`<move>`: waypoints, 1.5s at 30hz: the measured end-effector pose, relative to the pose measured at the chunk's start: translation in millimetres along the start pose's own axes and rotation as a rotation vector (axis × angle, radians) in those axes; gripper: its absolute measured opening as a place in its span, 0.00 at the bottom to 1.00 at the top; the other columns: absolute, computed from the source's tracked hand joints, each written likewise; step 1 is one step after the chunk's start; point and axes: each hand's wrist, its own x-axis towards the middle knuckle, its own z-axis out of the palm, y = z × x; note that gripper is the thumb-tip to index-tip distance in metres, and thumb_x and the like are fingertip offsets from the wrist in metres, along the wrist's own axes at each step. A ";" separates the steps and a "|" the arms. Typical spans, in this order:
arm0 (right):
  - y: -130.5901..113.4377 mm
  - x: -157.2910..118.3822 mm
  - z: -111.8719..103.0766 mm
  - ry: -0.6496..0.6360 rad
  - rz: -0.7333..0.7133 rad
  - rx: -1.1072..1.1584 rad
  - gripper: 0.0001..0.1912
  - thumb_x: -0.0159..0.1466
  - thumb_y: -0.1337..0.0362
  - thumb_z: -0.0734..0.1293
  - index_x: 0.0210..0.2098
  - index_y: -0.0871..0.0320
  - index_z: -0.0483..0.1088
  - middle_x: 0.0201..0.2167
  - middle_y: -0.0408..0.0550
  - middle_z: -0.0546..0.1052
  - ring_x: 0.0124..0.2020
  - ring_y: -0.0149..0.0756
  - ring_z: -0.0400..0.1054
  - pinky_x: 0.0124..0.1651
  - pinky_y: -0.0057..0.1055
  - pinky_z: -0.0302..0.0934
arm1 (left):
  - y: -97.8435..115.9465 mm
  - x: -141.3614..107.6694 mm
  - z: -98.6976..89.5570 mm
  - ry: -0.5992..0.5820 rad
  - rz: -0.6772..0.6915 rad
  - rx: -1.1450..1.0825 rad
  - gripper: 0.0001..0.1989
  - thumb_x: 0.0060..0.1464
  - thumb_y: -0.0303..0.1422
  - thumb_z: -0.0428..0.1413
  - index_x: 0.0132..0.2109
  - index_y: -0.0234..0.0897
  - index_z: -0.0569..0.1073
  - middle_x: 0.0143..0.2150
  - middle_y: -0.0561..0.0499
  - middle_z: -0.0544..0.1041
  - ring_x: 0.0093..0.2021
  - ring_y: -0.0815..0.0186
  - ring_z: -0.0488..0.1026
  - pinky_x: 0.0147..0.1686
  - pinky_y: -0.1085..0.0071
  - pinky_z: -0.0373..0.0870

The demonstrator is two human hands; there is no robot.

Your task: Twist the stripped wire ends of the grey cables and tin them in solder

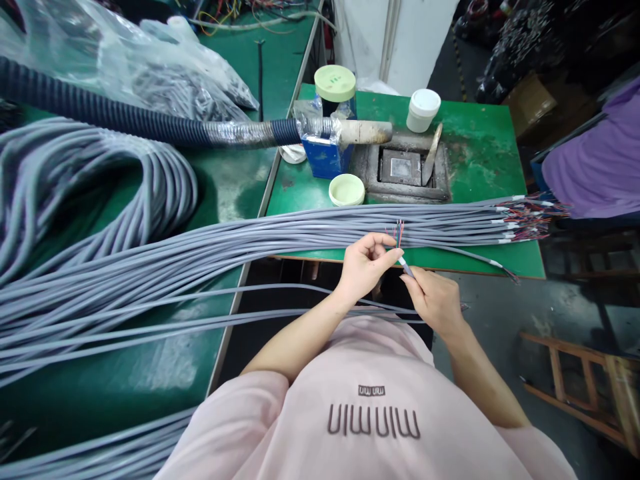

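Note:
A grey cable end [408, 269] with a white band and thin coloured wires [400, 233] fanned upward is held between both hands. My left hand [367, 265] pinches at the base of the wires with thumb and fingers. Just below and to the right, my right hand [436, 299] grips the grey sheath. Behind the hands a thick bundle of grey cables [300, 227] crosses the green tables, its stripped ends [525, 220] lying at the right. One separate cable [465, 252] lies nearer the table's front edge.
A square metal pot [400, 167] with a flat blade [432, 157] is set in the green table [480, 153]. Around it are a ribbed hose [200, 131], a blue box [325, 157], a white jar [423, 112] and a pale lid [347, 191]. A person's purple sleeve [595, 160] shows at right.

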 end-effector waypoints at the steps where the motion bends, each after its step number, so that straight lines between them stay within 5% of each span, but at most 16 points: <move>1: 0.1 -0.1 0.2 -0.004 0.004 0.005 0.14 0.70 0.60 0.60 0.42 0.60 0.75 0.22 0.44 0.75 0.24 0.30 0.67 0.31 0.29 0.54 | -1.0 0.9 0.7 -0.011 -0.023 -0.039 0.13 0.45 0.38 0.67 0.35 0.35 0.76 0.19 0.60 0.63 0.20 0.78 0.55 0.22 0.78 0.55; 6: 0.3 -0.5 1.1 -0.028 0.059 0.113 0.14 0.69 0.61 0.60 0.42 0.59 0.76 0.26 0.45 0.78 0.27 0.31 0.70 0.33 0.28 0.57 | -8.2 -1.8 6.2 -0.035 -0.059 -0.241 0.11 0.47 0.37 0.65 0.33 0.35 0.73 0.18 0.62 0.61 0.18 0.79 0.54 0.22 0.79 0.55; 14: -3.1 0.4 4.0 -0.026 0.172 0.350 0.12 0.68 0.60 0.61 0.42 0.56 0.75 0.29 0.44 0.80 0.27 0.31 0.73 0.33 0.26 0.62 | -24.2 -15.4 10.9 0.181 0.344 0.029 0.06 0.50 0.34 0.64 0.31 0.37 0.75 0.25 0.55 0.72 0.25 0.74 0.65 0.29 0.75 0.63; 35: -4.0 1.7 4.8 -0.015 0.200 0.396 0.12 0.68 0.59 0.61 0.39 0.55 0.75 0.27 0.44 0.80 0.27 0.31 0.74 0.32 0.25 0.64 | -15.4 -7.1 7.6 0.126 0.056 -0.213 0.12 0.49 0.39 0.65 0.35 0.36 0.75 0.19 0.59 0.66 0.18 0.78 0.59 0.20 0.78 0.57; 45: -4.8 2.9 5.1 -0.024 0.188 0.407 0.12 0.68 0.60 0.61 0.40 0.55 0.75 0.28 0.44 0.80 0.27 0.31 0.74 0.32 0.25 0.64 | -9.5 2.6 6.9 -0.090 -0.249 -0.540 0.14 0.46 0.37 0.65 0.33 0.35 0.70 0.17 0.60 0.64 0.16 0.79 0.55 0.19 0.79 0.50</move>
